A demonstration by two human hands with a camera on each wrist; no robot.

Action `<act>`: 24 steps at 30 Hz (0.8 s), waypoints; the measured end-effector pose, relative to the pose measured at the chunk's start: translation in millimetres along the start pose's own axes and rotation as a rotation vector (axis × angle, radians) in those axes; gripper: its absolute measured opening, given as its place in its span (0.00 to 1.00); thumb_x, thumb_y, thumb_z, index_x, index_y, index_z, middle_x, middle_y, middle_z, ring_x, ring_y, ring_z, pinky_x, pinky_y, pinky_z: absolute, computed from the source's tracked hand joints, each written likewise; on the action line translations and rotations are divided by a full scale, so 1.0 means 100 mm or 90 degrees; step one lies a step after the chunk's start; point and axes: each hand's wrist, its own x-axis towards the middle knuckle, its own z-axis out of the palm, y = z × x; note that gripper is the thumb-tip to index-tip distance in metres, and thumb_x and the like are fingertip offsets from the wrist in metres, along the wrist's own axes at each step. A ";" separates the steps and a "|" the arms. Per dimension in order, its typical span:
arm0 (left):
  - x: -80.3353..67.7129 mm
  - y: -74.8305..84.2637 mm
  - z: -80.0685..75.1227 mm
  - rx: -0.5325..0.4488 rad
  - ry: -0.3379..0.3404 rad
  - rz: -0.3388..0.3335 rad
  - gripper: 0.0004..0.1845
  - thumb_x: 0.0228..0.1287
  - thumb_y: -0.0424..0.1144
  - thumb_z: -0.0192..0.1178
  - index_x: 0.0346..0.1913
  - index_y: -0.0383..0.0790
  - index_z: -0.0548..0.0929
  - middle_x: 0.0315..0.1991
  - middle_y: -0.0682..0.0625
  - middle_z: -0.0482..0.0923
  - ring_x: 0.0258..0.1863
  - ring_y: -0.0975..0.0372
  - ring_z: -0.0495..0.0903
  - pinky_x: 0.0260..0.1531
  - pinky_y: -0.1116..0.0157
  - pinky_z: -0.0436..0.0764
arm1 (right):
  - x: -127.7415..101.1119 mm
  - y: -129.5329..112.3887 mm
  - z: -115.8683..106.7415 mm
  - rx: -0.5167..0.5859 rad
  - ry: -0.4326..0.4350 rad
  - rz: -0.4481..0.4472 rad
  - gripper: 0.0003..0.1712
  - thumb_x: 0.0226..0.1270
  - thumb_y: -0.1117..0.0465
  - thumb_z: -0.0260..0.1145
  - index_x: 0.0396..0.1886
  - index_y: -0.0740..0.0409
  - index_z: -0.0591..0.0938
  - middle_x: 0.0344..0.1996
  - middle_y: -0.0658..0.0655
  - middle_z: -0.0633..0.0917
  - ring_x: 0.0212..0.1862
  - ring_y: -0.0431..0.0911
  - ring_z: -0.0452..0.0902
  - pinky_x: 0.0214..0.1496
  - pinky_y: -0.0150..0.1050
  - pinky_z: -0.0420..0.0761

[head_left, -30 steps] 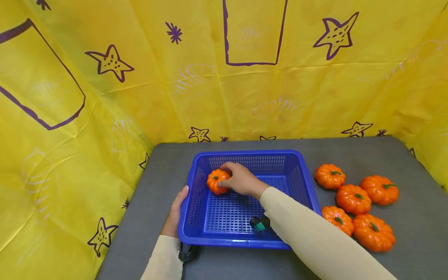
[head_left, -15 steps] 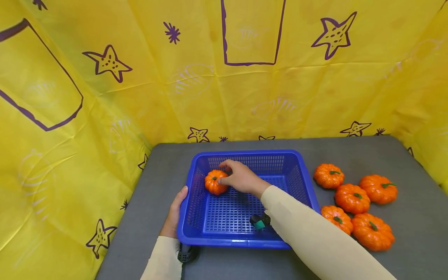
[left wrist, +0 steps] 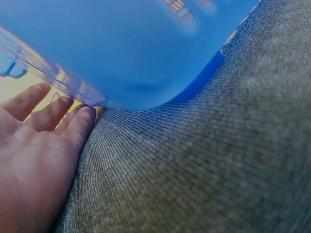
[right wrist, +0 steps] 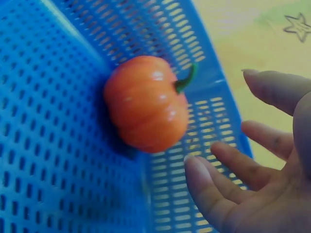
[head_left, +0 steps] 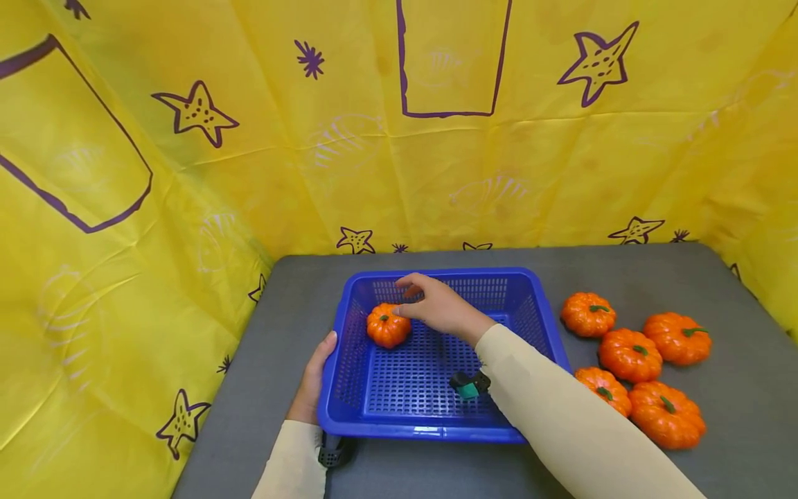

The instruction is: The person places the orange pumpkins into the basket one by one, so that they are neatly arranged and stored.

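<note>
A small orange toy pumpkin (head_left: 386, 328) with a green stem sits inside the blue plastic basket (head_left: 424, 433), towards its left wall. Just above and to the right of it is my right hand (head_left: 441, 305), its fingers spread and loosely bent. The right wrist view shows a gap between that hand (right wrist: 248, 189) and the pumpkin (right wrist: 146, 104). My left hand (head_left: 313, 381) rests against the outer left side of the basket near the rim. From the left wrist, its fairly straight fingers (left wrist: 80, 126) touch the basket's edge, palm in sight.
Several more orange pumpkins (head_left: 630, 355) lie in a group on the grey table (head_left: 736, 388), right of the basket. A yellow cloth (head_left: 436, 187) with purple drawings hangs behind and at the sides. My right forearm (head_left: 561, 409) crosses the basket's front right corner.
My right hand has let go of the pumpkin and lifted slightly up and to the right. The pumpkin stays in the basket's left part. My left hand keeps its place.
</note>
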 end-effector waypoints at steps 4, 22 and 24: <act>0.00 0.00 0.01 0.002 0.000 0.002 0.44 0.80 0.68 0.47 0.86 0.44 0.61 0.71 0.36 0.76 0.61 0.46 0.82 0.58 0.47 0.82 | -0.03 -0.04 -0.08 0.076 0.001 0.008 0.35 0.77 0.50 0.75 0.78 0.53 0.77 0.67 0.62 0.79 0.60 0.58 0.81 0.62 0.58 0.83; -0.01 0.00 0.02 -0.002 -0.001 0.001 0.43 0.80 0.68 0.47 0.86 0.45 0.62 0.71 0.37 0.76 0.62 0.46 0.82 0.59 0.46 0.82 | -0.22 -0.21 -0.37 0.200 0.017 -0.023 0.29 0.82 0.46 0.69 0.76 0.46 0.77 0.66 0.57 0.81 0.68 0.63 0.76 0.65 0.59 0.80; -0.01 0.00 0.02 -0.005 -0.005 0.000 0.43 0.80 0.68 0.47 0.86 0.44 0.61 0.71 0.37 0.76 0.62 0.47 0.81 0.59 0.47 0.82 | -0.24 -0.22 -0.40 0.206 0.019 -0.027 0.29 0.82 0.45 0.69 0.76 0.45 0.77 0.66 0.58 0.81 0.68 0.64 0.77 0.65 0.58 0.81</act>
